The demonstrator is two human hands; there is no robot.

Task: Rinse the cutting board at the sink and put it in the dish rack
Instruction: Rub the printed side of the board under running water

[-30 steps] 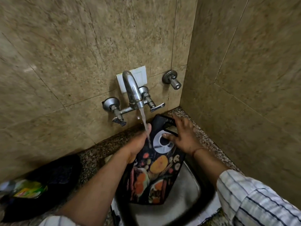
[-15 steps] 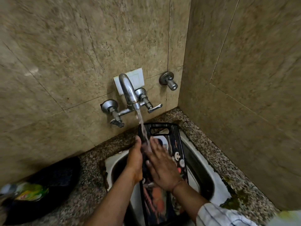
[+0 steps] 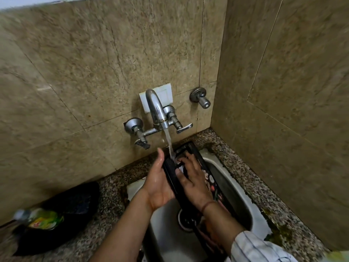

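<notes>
Black printed plastic cutting board (image 3: 211, 178) stands tilted in the steel sink (image 3: 239, 203), its lower end hidden behind forearms. Left hand (image 3: 158, 188) grips its edge; right hand (image 3: 192, 178) lies open, flat on its face.

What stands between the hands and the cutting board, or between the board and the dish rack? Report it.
Nothing stands between them: the left hand holds the cutting board by its left edge and the right hand lies flat on its face under the tap's stream, over the sink. No dish rack shows in this view, so that path cannot be judged.

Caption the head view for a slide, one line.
Both hands rinse a cutting board under the running tap.
</notes>
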